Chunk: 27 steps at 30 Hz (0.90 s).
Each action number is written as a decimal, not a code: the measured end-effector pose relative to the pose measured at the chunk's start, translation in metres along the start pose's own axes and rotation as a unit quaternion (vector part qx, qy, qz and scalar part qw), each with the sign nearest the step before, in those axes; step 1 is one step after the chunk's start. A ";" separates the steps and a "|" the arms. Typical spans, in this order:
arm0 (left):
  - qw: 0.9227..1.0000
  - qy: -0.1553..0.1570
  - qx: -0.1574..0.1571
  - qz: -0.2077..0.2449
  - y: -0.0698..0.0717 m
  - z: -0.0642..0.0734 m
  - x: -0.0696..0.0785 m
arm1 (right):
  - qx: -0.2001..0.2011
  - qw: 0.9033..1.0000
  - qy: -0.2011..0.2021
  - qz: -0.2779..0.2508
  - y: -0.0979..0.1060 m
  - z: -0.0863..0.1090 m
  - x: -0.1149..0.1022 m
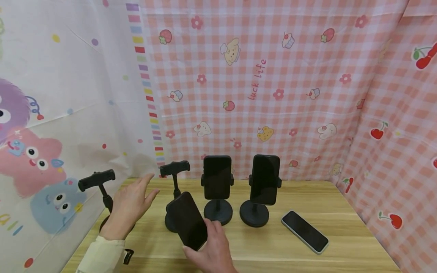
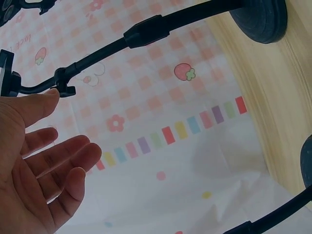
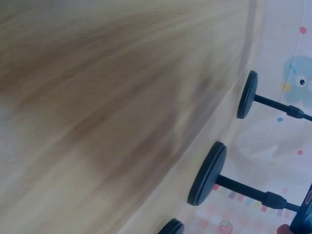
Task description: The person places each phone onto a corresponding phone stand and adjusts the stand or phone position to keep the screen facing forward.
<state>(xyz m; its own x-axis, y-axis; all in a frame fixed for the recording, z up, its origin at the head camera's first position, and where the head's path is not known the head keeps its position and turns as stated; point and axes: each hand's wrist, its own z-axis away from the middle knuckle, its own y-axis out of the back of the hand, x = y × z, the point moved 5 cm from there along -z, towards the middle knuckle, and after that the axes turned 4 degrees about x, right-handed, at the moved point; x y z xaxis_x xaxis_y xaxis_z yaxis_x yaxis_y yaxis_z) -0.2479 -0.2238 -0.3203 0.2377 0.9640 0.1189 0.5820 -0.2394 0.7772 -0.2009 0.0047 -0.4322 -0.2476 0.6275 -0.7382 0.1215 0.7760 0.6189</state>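
Note:
A black smartphone [image 1: 187, 222] is gripped in my right hand [image 1: 215, 246] by its lower right side, tilted, dark screen up. It overlaps the pole and base of an empty black phone stand [image 1: 175, 168]. Only a fingertip [image 3: 284, 229] and the phone's edge [image 3: 303, 214] show in the right wrist view. My left hand [image 1: 131, 201] is raised to the left of that stand, fingers spread and holding nothing. In the left wrist view, its thumb [image 2: 41, 106] overlaps the stand's neck [image 2: 63, 80]. Another empty phone stand [image 1: 97, 179] is partly hidden behind my left hand and forearm.
Two more stands on the wooden table [image 1: 259, 246] each carry an upright phone, one at centre [image 1: 217, 177] and one right of it [image 1: 265, 179]. A light-framed phone [image 1: 305, 231] lies flat at the right. Patterned cloth [image 1: 273, 76] hangs behind and at both sides.

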 end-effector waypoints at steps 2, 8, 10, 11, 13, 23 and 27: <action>1.000 0.005 -0.005 0.005 0.000 0.000 0.000 | 0.011 1.000 0.009 -0.004 0.001 -0.001 -0.004; 1.000 0.012 -0.012 0.014 0.002 0.001 0.001 | 0.043 0.998 0.051 -0.019 0.003 -0.004 -0.017; 1.000 0.009 -0.007 0.016 0.001 0.001 0.001 | 0.049 0.997 0.053 -0.025 0.003 -0.007 -0.021; 1.000 0.008 -0.004 0.018 0.001 0.002 0.001 | 0.050 0.997 0.052 -0.029 0.003 -0.008 -0.023; 1.000 0.005 0.002 0.020 0.001 0.002 0.001 | 0.051 0.997 0.047 -0.037 0.003 -0.011 -0.027; 0.999 0.006 0.014 0.037 0.000 0.001 0.001 | 0.069 0.995 0.042 -0.065 0.006 -0.022 -0.043; 0.999 0.008 0.016 0.051 0.001 0.001 0.002 | 0.076 0.994 0.036 -0.075 0.007 -0.027 -0.047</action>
<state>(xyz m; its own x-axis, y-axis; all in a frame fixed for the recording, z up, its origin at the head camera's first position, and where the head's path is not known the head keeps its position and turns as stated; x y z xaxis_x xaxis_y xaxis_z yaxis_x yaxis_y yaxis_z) -0.2462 -0.2218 -0.3201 0.2843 0.9361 0.2069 0.5798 -0.3398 0.7405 -0.2147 -0.0214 -0.3860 -0.3412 0.5029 -0.7941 0.2208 0.8641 0.4523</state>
